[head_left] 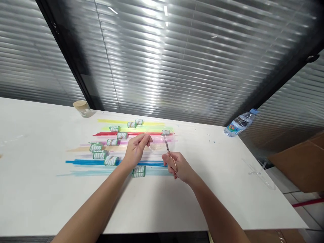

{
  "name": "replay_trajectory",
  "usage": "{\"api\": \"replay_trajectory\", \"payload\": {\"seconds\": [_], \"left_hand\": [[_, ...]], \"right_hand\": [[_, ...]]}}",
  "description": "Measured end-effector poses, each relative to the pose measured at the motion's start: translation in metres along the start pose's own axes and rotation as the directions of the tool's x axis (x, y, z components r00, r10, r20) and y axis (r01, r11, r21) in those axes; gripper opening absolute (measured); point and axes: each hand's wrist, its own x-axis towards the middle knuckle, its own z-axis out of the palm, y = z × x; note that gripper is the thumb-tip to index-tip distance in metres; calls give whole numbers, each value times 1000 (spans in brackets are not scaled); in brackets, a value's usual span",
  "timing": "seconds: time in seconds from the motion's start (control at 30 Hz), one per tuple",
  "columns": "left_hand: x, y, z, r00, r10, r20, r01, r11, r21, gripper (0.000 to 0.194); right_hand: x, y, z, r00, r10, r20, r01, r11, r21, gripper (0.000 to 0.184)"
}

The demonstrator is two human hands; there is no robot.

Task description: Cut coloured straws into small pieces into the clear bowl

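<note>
My right hand [181,165] is closed round a pair of scissors [167,145] with rose-gold handles, blades pointing away from me. The blades look nearly closed. Left of them, my left hand [136,148] is closed in a pinch on a thin clear strand [153,149], which loops faintly towards the blades. Its exact shape is hard to make out. Beneath both hands lie bundles of thin coloured sticks, among them blue sticks [81,162], red sticks [103,134] and yellow sticks [111,120]. Green-and-white patterned labels [111,160] wrap or lie on the bundles.
On the white table [45,195], a cup with a tan lid [83,108] stands at the back left. A water bottle [240,124] stands at the right edge, with a clear looped strand [260,174] nearer me. Blinds [157,60] rise behind; a cardboard box [301,162] sits right.
</note>
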Motion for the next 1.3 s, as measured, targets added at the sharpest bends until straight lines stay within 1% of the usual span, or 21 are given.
{"api": "replay_trajectory", "payload": {"seconds": [0.17,0.3,0.43,0.53,0.7,1.0,1.3], "left_hand": [[1,0,1,999,-3,-52,0,998,-61,32],[2,-3,1,996,12,-89,-23,993,-116,31],[-1,-3,2,999,-10,-42,6,995,-99,31],[-4,-3,4,1000,-13,2,13,997,-82,33],[-5,-4,5,999,-5,40,8,997,-80,34],[-4,0,6,998,-19,56,24,996,-91,34],[-4,-1,6,998,-5,60,10,996,-91,32]], "right_hand": [[3,3,2,997,-20,-70,23,999,40,54],[4,5,5,1000,-17,-25,19,999,41,52],[5,9,10,999,-35,12,34,998,49,50],[7,11,11,999,-47,-13,48,997,62,52],[10,12,10,998,-41,-42,44,997,65,55],[5,5,8,998,-42,-46,45,997,65,53],[5,6,7,999,-34,-24,35,998,50,56]]}}
